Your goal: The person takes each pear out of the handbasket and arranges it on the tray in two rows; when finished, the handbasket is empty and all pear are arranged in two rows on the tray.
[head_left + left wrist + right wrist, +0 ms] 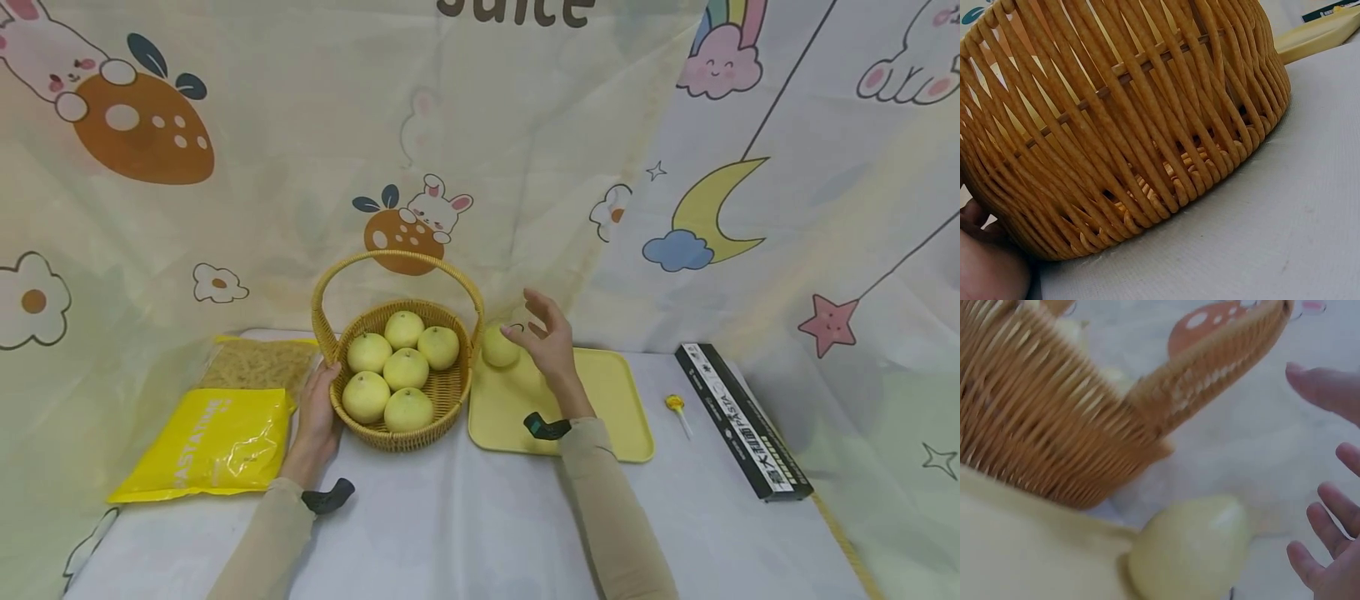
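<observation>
A wicker basket [405, 437] with a tall arched handle stands on the white-covered table, holding several round pale yellow-green fruits [406, 369]. At its left side my left hand [317, 417] grips the wall near the handle's base; in the left wrist view only part of that hand [988, 262] shows beside the weave. Another such fruit [499, 348] sits at the back left corner of the yellow tray [607, 400]. Close to its right, my right hand [551, 337] hovers over the tray with fingers spread and nothing held. The right wrist view shows a gap between those fingers and the fruit [1191, 550].
Left of the basket lies a yellow pasta bag [225, 437] with a clear upper part. Right of the tray are a yellow lollipop [677, 408] and a long black pasta box [742, 421]. A printed cloth [525, 167] hangs behind the table.
</observation>
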Available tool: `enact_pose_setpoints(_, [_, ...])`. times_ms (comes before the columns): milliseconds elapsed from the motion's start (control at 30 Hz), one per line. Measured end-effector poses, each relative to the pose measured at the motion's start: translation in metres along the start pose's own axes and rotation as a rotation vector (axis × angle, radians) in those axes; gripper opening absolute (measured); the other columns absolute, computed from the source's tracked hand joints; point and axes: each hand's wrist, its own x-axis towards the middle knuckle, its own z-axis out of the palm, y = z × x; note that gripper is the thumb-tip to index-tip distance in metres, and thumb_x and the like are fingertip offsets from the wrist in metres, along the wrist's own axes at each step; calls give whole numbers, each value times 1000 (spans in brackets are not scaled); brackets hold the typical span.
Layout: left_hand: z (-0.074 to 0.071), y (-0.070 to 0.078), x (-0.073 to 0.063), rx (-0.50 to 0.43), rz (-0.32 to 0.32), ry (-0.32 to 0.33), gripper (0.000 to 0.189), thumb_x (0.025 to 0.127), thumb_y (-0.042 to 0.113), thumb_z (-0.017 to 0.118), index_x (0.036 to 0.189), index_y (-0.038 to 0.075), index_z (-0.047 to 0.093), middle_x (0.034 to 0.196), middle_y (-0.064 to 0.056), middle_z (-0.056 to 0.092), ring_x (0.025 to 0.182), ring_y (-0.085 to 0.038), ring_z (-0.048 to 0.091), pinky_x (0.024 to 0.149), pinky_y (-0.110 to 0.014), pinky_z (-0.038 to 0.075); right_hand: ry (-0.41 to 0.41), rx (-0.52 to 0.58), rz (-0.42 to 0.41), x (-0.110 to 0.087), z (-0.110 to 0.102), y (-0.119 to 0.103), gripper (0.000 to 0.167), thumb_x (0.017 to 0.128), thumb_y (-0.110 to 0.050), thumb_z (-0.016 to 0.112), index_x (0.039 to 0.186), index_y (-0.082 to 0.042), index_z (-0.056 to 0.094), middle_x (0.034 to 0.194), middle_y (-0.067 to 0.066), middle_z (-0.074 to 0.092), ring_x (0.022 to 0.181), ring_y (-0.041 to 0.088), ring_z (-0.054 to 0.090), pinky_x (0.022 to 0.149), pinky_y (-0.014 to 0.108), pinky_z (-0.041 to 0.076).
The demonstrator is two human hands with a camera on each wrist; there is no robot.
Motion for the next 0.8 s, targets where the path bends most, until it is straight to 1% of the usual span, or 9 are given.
enact_pose_setpoints(100, [0,0,0,-7,3,1,58,115,32,39,170,20,25,177,6,22,162,-10,19,135,-33,14,28,90,-79,-1,2,-20,72,89,-7,83,153,0,50,158,24,49,145,44,46,118,68,40])
enact_pose_setpoints(200, [0,0,0,-3,0,5,58,115,33,39,170,21,25,177,6,22,162,-10,18,135,-33,14,41,180,-146,-5,4,-39,67,89,1,80,149,3,51,152,30,49,137,43,51,113,65,46])
enact_pose_setpoints(267, [0,0,0,-1,-6,5,58,115,33,40,170,22,25,177,7,21,162,-10,17,135,-33,13,43,227,-180,-9,6,-50,64,88,4,78,147,3,53,148,28,52,131,37,56,110,56,51])
enact_pose_setpoints(367, [-1,-1,0,8,-13,7,59,115,34,40,170,23,25,178,7,19,163,-10,16,136,-34,13,30,281,-226,-15,11,-65,60,87,5,77,143,4,55,140,18,58,124,28,60,103,42,57])
enact_pose_setpoints(400, [-1,-1,0,12,-10,8,59,115,34,41,170,23,25,178,7,19,163,-11,15,136,-35,13,20,294,-240,-17,13,-70,60,87,4,77,142,4,55,137,14,60,122,26,61,101,38,59])
enact_pose_setpoints(467, [-2,-2,0,15,-5,11,59,115,35,41,170,22,25,178,6,19,163,-12,15,136,-36,12,-4,309,-272,-22,20,-78,59,86,0,78,140,6,54,134,12,61,119,25,63,99,37,60])
enact_pose_setpoints(533, [-2,-3,0,15,7,13,60,114,35,41,170,21,25,178,5,19,164,-14,15,136,-37,13,-34,300,-299,-26,28,-82,60,85,-5,81,138,6,55,132,10,63,118,28,64,97,39,61])
enact_pose_setpoints(667, [-2,-3,1,1,18,10,60,114,34,42,170,19,26,178,3,21,164,-15,16,136,-38,13,-109,241,-331,-36,52,-84,61,84,-12,87,134,6,58,129,20,63,115,33,65,95,49,62])
enact_pose_setpoints(800, [-2,-3,1,-4,15,8,59,114,33,42,170,19,27,177,4,22,163,-14,17,136,-37,14,-220,165,-306,-47,78,-76,61,84,-15,89,134,2,59,131,20,63,118,38,63,97,63,58])
